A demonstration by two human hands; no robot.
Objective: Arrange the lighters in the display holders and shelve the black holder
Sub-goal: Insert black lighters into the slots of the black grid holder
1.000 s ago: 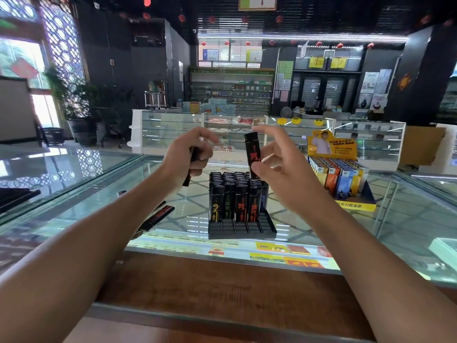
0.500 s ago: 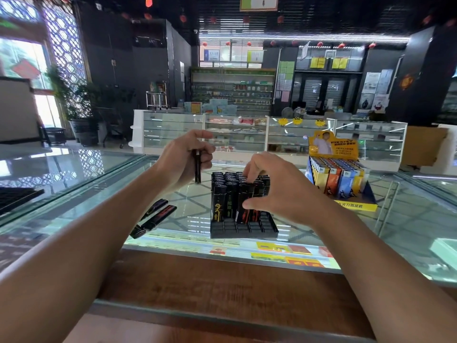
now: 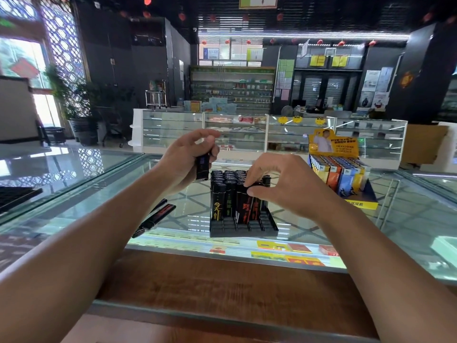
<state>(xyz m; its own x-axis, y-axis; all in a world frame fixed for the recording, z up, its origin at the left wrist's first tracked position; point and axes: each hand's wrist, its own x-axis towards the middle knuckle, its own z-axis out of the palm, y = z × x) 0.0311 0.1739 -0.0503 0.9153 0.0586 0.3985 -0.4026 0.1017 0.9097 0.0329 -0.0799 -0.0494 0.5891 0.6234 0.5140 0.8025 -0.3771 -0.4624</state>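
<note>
Since a sec ago the right hand (image 3: 284,186) has dropped from chest height, where it held a lighter up in the air, down onto the black holder (image 3: 243,230). That lighter, the red-print lighter (image 3: 243,206), now stands upright in a slot of the front filled row, next to the others. Thumb & fingers (image 3: 254,193) are pinched together on its cap, so it looks seated or nearly so. I can't tell if it's fully bottomed out.

Left hand (image 3: 183,159) has swung its spare lighter (image 3: 202,167) from tilted to roughly vertical. It's curled round the upper part and hangs just beside the holder's back-left corner, not touching it.

Meaning for the task: one more slot filled, next one prob. ready to hand over. Holder sits mid-desk (image 3: 408,219) on the glass, not shelved yet. Its nearest rows of slots are empty. Two loose lighters (image 3: 158,215) lie flat on the glass to the left, near the left forearm. Yellow holder (image 3: 358,203) w/ coloured lighters stands well to the right, looks stocked. So filling isn't done, and shelving comes after.
</note>
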